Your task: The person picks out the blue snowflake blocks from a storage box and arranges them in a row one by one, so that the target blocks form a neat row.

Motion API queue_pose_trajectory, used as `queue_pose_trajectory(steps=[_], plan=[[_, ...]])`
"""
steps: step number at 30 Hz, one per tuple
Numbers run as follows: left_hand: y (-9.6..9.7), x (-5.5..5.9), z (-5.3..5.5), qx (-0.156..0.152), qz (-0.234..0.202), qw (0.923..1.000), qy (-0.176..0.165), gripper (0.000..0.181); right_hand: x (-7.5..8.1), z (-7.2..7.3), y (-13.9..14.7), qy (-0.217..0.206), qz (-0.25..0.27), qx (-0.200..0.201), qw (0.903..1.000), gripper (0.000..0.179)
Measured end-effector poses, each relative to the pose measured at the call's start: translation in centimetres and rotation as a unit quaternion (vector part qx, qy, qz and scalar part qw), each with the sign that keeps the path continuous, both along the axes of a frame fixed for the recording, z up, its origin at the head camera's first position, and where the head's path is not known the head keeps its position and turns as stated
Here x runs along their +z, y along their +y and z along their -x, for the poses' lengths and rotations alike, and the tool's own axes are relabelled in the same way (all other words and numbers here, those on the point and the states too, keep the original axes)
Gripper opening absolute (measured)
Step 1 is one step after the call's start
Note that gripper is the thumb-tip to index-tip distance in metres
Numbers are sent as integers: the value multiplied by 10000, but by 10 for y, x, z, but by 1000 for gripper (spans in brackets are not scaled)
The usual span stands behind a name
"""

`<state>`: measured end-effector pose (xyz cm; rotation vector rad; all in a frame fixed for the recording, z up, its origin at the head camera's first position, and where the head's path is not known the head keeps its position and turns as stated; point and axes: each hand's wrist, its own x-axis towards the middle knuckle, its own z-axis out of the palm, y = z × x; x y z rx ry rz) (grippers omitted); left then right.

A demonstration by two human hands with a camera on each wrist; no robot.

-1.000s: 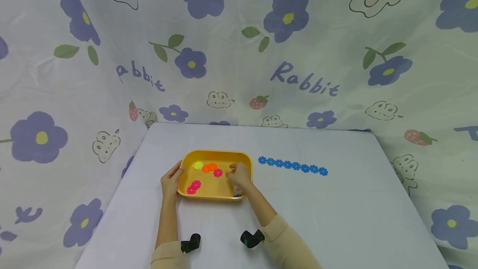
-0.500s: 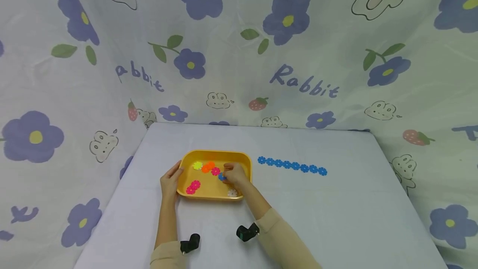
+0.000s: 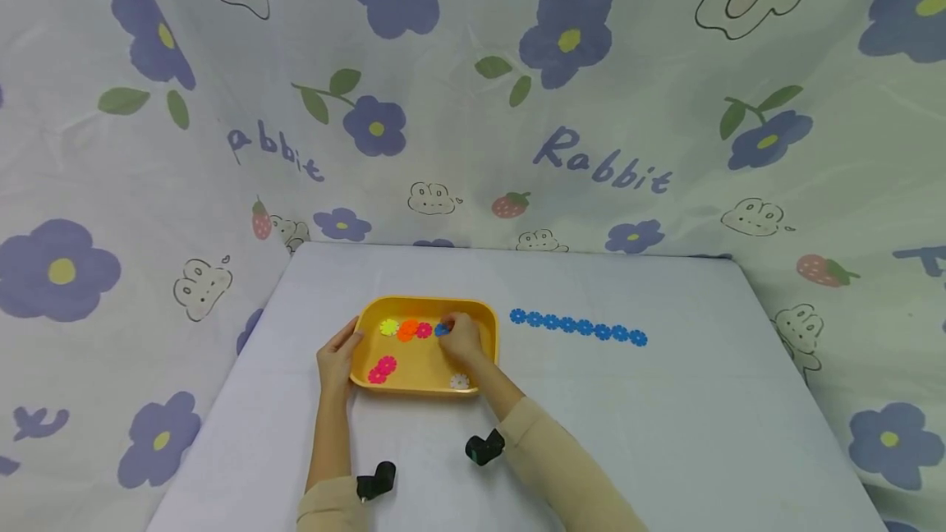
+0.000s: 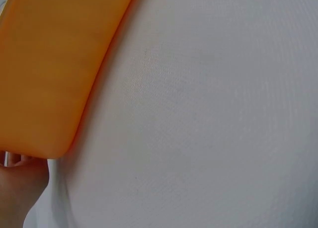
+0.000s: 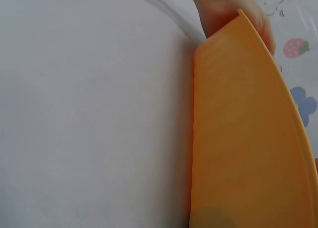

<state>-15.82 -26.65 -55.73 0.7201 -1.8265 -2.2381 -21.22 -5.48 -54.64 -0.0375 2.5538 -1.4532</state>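
My left hand (image 3: pixel 337 358) grips the left end of a yellow tray (image 3: pixel 414 389) in the head view. Inside the tray, my right hand (image 3: pixel 462 339) pinches a blue flower-shaped piece (image 3: pixel 442 329), partly covered by its fingers. Just left of that piece, in a row, lie a pink flower piece (image 3: pixel 424 330), overlapping orange flower pieces (image 3: pixel 406 330) and a yellow-green flower piece (image 3: pixel 388 327). Overlapping pink pieces (image 3: pixel 383 369) are at the near left, a white flower piece (image 3: pixel 459 382) at the near right. Both wrist views mostly show the tray's outer wall (image 4: pixel 49 74).
To the right of the tray, a line of several blue flower pieces (image 3: pixel 567 325) lies on the white table (image 3: pixel 665 417). A patterned curtain (image 3: pixel 473 121) hangs behind the table and along its sides.
My right hand has moved from the tray's right part to the left and farther back, carrying the blue piece beside the pink one. The left hand keeps its place on the tray.
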Motion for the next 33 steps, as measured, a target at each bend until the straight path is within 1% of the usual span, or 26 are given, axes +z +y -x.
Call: queue_pose_trajectory(steps=[3, 7, 9, 12, 15, 20, 25, 26, 27, 30, 31, 33], plan=[[1, 1, 0, -49, 29, 10000, 33, 47, 1, 1, -1, 155, -234, -77, 9996, 36], [1, 0, -1, 18, 74, 9999, 82, 46, 1, 3, -2, 276, -425, -75, 9987, 42], [1, 0, -1, 81, 84, 9999, 99, 45, 0, 5, -2, 312, -566, -11, 9979, 42], [1, -2, -1, 129, 103, 9998, 108, 45, -1, 4, -2, 469, -828, 136, 9954, 37], [0, -4, -2, 82, 103, 9998, 122, 46, -2, 2, -2, 641, -1020, 252, 9924, 30], [2, -6, -2, 93, 104, 9998, 172, 46, -3, -1, -1, 733, -1128, 347, 9903, 26], [2, -6, -2, 102, 92, 9997, 191, 45, -3, -2, 0, 857, -1310, 479, 9865, 18], [2, -6, -3, 124, 68, 9997, 187, 45, -4, -2, 1, 836, -1229, 472, 9878, 17], [2, -6, -3, 130, 61, 9997, 179, 45, -4, -2, 1, 749, -1042, 473, 9906, 16], [2, -6, -3, 164, 33, 9997, 172, 45, -4, -1, 3, 451, -187, 507, 9975, 20], [2, -6, -3, 162, 33, 9997, 171, 45, -4, -1, 3, 308, 156, 529, 9980, 22], [1, -6, -3, 121, 30, 9998, 183, 46, -3, -1, 5, 74, 729, 641, 9952, 26]])
